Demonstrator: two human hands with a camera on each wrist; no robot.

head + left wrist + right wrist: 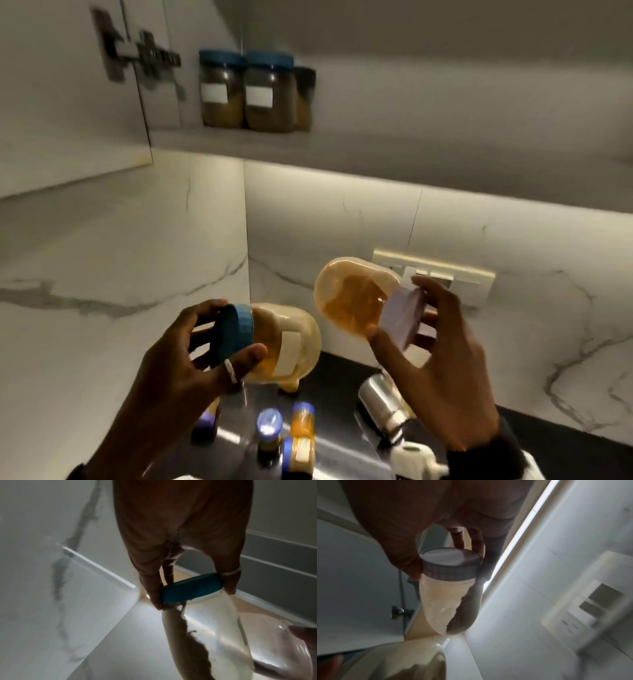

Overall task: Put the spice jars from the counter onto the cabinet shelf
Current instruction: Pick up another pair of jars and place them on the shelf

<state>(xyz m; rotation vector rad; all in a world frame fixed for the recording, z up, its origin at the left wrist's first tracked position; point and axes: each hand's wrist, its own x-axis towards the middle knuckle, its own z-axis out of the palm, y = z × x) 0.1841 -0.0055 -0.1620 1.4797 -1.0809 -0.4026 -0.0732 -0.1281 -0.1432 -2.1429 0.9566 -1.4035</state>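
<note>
Head view, room: white marble-veined wall meets in a corner; a lit strip glows under the cabinet shelf; a cabinet door with metal hinges stands open at left.
Head view, shelf: two blue-lidded jars with white labels stand side by side, touching, and a third jar is partly hidden behind the right one.
Head view, counter: dark counter below the hands carries several small blue-capped jars and a steel container; all are blurred and partly covered by the wrists.
Head view, hands: left hand grips a blue-lidded spice jar by its lid, jar tipped sideways over the counter; right hand grips a pale-lidded spice jar by its lid, base pointing up and left, in front of a wall switch plate.
Left wrist view: fingers and ringed thumb clamp the blue lid; the jar hangs tilted, brown powder banked along one side; marble wall and a cabinet edge lie behind.
Left wrist view, hard to read: the other jar's base enters at lower right, cut off by the edge.
Right wrist view: thumb and fingers pinch the pale lid; the jar holds powder slumped to one side; light strip and blurred switch plate at right.
Right wrist view, cut off: the left-hand jar shows only in part at the bottom.
</note>
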